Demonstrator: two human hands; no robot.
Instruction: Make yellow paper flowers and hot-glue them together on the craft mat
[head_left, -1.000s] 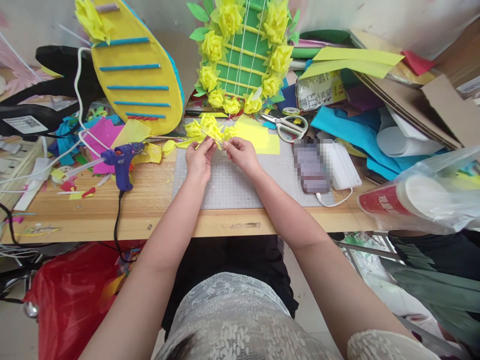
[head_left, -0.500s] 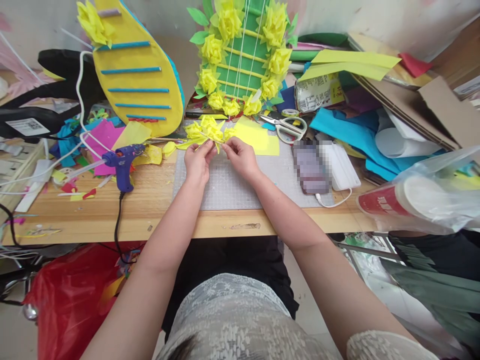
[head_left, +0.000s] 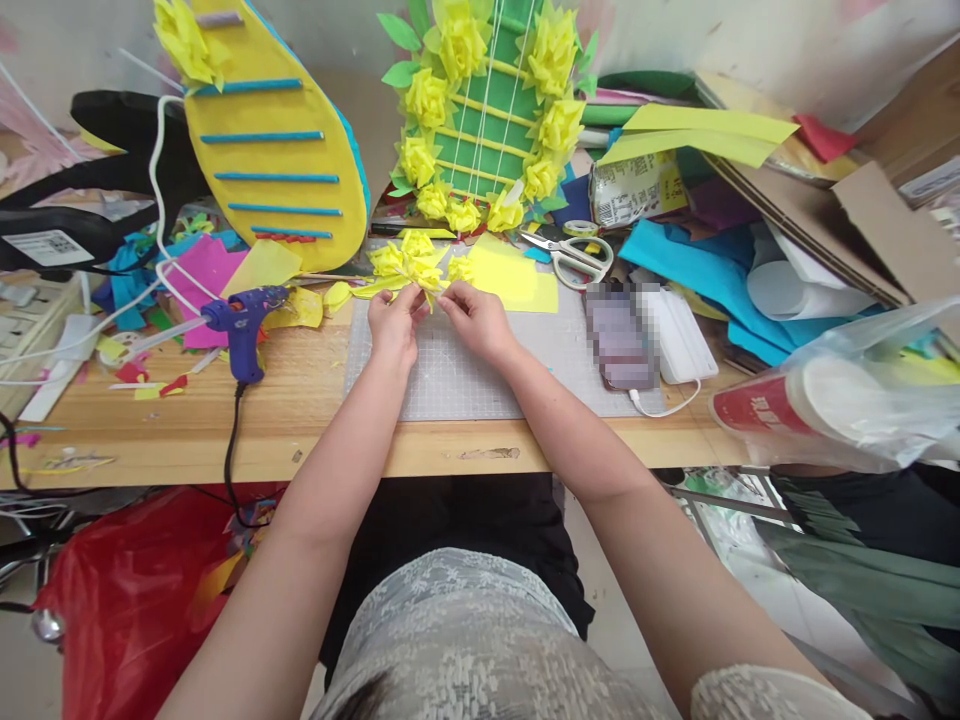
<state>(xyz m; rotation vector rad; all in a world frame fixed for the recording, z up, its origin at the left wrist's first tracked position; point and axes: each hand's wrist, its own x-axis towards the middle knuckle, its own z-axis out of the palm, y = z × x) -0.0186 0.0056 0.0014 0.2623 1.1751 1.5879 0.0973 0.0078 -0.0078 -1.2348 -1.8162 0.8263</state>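
Over the cutting mat (head_left: 465, 385), my left hand (head_left: 395, 322) pinches a small yellow paper flower (head_left: 431, 290) between thumb and fingertips. My right hand (head_left: 475, 315) is closed at the flower's right side, its fingertips pressed together on a petal edge. Just behind my hands lie more yellow paper flowers (head_left: 387, 260), and they partly blend with the held one. Yellow paper sheets (head_left: 517, 280) lie behind my right hand, with scissors (head_left: 574, 258) to their right.
A purple glue gun (head_left: 246, 325) rests at left among paper scraps. Behind stand a yellow board with blue bars (head_left: 277, 160) and a green flower-trimmed piece (head_left: 484, 150). A phone (head_left: 621, 335), a white power bank (head_left: 675, 335) and a bagged cup (head_left: 772, 405) sit at right.
My right fingers have shifted slightly left and lower at the flower. My left hand stays nearly in place, still pinching it. The camera view has moved a little.
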